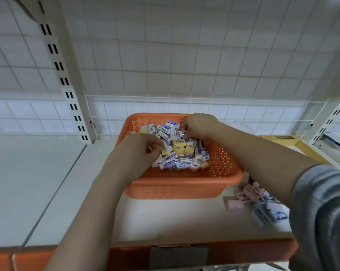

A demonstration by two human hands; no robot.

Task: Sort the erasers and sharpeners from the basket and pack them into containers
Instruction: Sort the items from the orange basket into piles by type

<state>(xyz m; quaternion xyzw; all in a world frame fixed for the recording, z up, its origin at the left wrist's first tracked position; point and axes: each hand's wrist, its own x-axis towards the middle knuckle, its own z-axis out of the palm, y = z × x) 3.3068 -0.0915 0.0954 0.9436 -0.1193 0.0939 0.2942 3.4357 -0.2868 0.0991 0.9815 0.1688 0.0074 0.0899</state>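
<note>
An orange perforated basket (177, 189) sits on the white shelf, holding a heap of several small boxed erasers (180, 153) in white, blue and yellow wrappers. My left hand (140, 149) is inside the basket at its left side, fingers curled and pinching at an item in the heap. My right hand (199, 124) reaches into the far right corner, fingers bent down into the pile; what it holds is hidden. A clear plastic container (241, 125) stands behind my right forearm, mostly hidden.
Several pink and blue-grey sharpeners (261, 204) lie loose on the shelf right of the basket. A yellow cardboard box (278, 138) stands at the far right. Slotted shelf uprights (67, 90) rise on both sides. An orange shelf-front strip (243, 249) runs along the near edge.
</note>
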